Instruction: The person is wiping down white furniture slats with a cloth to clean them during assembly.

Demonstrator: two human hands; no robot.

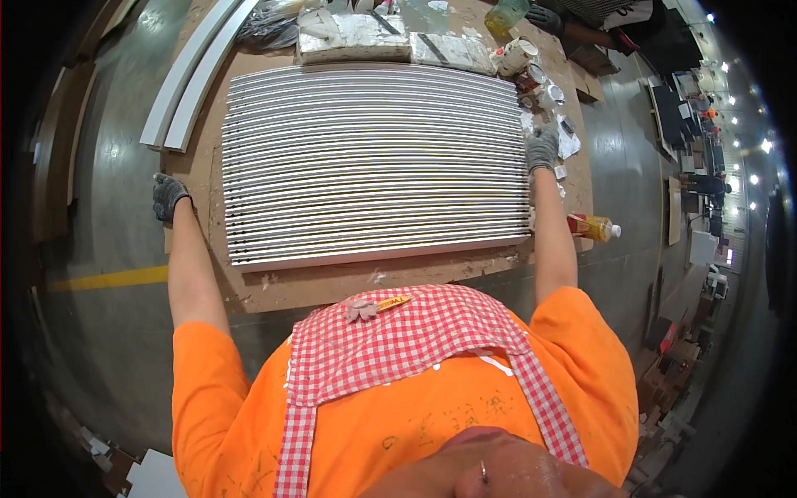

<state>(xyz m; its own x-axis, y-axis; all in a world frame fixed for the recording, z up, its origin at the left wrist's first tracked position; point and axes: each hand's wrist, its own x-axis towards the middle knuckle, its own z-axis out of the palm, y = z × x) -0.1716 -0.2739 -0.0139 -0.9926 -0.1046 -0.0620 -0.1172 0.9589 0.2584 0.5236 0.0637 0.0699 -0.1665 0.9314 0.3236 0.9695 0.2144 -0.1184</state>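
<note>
A broad row of long white slats (374,166) lies side by side on the brown table (332,289), with small dark marks along the left ends. My left hand (171,197), in a grey glove, is at the table's left edge, apart from the slats. Its fingers are curled, and what they hold, if anything, is hidden. At the right ends of the slats is my right hand (542,148), also gloved in grey. Its fingers lie against or close beside those ends, with no object visible in them.
Two long white strips (193,91) lie at the far left. Paint-smeared white blocks (353,37) stand behind the slats. Cups and cans (519,56) crowd the right side, near a bottle of yellow liquid (594,227). Another person's gloved hand (544,18) shows at the far right.
</note>
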